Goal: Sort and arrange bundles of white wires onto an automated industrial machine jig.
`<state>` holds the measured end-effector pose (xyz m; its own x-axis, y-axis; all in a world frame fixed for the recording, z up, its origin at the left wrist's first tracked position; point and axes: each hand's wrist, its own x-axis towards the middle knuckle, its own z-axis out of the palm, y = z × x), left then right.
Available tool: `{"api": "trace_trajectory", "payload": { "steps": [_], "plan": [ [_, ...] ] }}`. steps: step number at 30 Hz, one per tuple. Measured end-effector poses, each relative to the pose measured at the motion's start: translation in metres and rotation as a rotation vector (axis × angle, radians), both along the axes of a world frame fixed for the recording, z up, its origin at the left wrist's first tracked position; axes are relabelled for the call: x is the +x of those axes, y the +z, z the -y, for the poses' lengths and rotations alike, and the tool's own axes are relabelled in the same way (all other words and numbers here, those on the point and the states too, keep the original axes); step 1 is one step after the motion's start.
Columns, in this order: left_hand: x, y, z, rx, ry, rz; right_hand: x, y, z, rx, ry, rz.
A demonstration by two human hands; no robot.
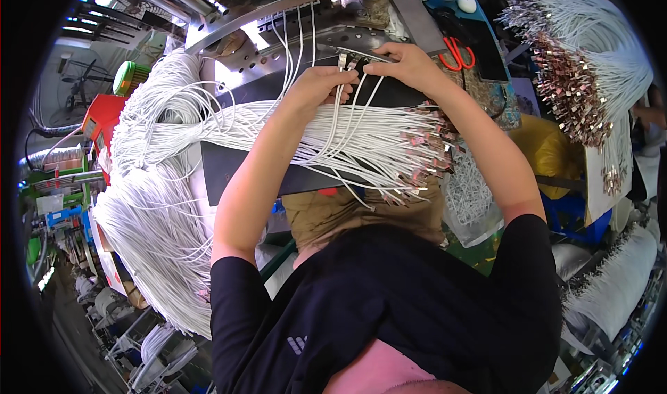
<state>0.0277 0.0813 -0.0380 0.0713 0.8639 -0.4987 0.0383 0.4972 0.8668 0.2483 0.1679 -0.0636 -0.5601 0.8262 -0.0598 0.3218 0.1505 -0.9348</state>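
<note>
My left hand (321, 88) is pinched around a few white cables, whose small metal connector ends (346, 62) stick up past the fingertips. Close to its right, my right hand (403, 66) has thumb and forefinger curled at the top of another white cable (372, 96). The tip between those fingers is mostly hidden. Below both hands a thick bundle of white cables (313, 126) lies across a black board (233, 171) over my lap. Its connector ends (424, 144), silvery and pinkish-brown, fan out to the right.
A metal machine frame (278, 5) stands just beyond my hands. Red-handled scissors (456, 55) lie at the right on the bench. Large heaps of white cable (156, 234) pile up at left; another bundle (590, 53) hangs at upper right. A clear bag of small white pieces (469, 192) sits beside my right arm.
</note>
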Motion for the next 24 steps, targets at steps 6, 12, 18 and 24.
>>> {"api": "trace_trajectory", "payload": {
  "steps": [6,12,18,24],
  "plan": [
    [-0.001,0.001,0.003,0.036,0.085,0.031,0.000,0.004,-0.001,-0.095,0.057,-0.011],
    [-0.015,0.003,0.004,-0.010,0.108,-0.014,0.002,0.011,0.001,-0.117,0.050,-0.035],
    [-0.016,0.004,0.004,-0.011,0.021,-0.055,0.003,0.018,0.004,-0.084,0.181,0.031],
    [-0.009,0.026,0.006,0.211,-0.251,-0.738,0.001,0.019,0.002,0.197,0.145,0.216]
  ]
}}
